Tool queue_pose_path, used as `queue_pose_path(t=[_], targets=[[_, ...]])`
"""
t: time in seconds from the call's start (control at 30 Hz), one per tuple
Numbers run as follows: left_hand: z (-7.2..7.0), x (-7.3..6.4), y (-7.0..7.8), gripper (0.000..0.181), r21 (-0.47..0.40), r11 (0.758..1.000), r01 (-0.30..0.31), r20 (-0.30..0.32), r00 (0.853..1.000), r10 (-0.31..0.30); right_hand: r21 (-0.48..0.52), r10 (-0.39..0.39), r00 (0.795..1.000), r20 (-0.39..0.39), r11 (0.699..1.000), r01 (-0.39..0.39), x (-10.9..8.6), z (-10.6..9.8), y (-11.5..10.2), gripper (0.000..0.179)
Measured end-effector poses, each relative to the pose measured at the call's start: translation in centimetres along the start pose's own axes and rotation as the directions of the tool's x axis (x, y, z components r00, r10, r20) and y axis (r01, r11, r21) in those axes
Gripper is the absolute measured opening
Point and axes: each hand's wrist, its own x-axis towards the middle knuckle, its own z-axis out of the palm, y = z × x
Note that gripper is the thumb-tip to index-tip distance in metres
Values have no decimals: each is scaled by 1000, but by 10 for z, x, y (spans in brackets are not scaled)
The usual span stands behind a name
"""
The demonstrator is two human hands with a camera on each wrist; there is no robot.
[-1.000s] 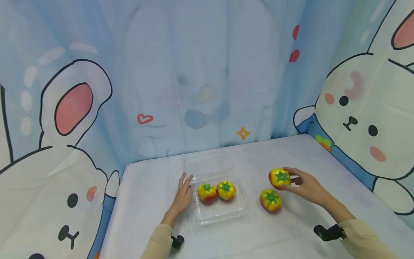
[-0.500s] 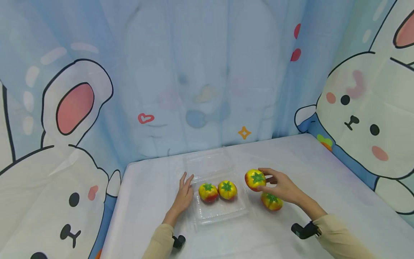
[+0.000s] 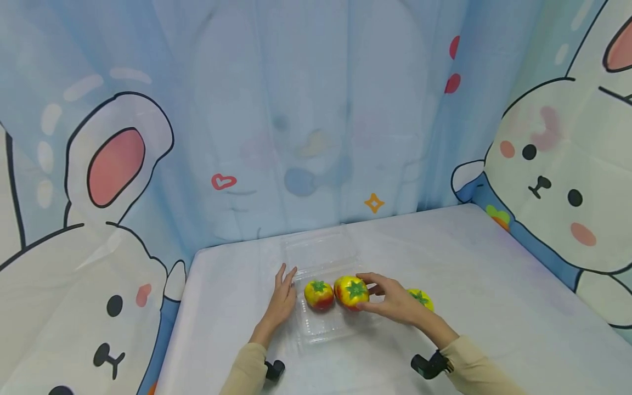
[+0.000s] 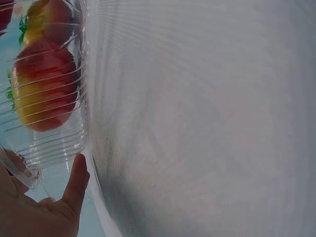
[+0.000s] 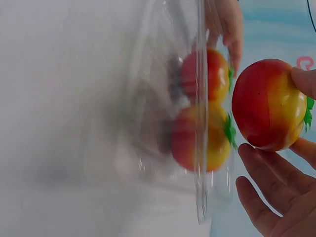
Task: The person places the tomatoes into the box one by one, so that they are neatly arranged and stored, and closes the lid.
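My right hand point(image 3: 392, 300) pinches a yellow-and-red toy persimmon point(image 3: 351, 291) with a green star-shaped calyx, thumb on one side and fingers on the other. It hangs above the right part of a clear plastic box point(image 3: 321, 331). In the head view it covers another persimmon inside the box; the right wrist view shows that persimmon point(image 5: 217, 140) through the wall. A further persimmon point(image 3: 319, 295) sits beside it on the left. My left hand point(image 3: 280, 302) lies along the box's left edge, fingers extended. A loose persimmon point(image 3: 421, 298) stands on the table, partly hidden behind my right hand.
The box's clear lid point(image 3: 321, 249) lies folded back toward the curtain point(image 3: 306, 120). A white cloth covers the table point(image 3: 232, 307). Printed rabbits flank both sides. Small black cameras point(image 3: 429, 365) are worn at the wrists.
My right hand has carried its persimmon leftward, from over the table's right side to above the box, and a little lower. The left hand stays at the box's edge.
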Motion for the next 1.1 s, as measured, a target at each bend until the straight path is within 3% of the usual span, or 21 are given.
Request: queue_pose_path(t=[0.3,0.57,1.1], targets=[[2,2,0,50,27,1000,-3,-2,1000,3,41,-26,998,53,999,23,4,23,-12,63],[1,1,1,49,21,1000,13,-1,1000,-13,103,10,994,112,994,-22,6,42,-15,64],[0,0,0,51,21,999,24,4,1000,-24,85,70,993,98,993,-78,13,59,-4,64]])
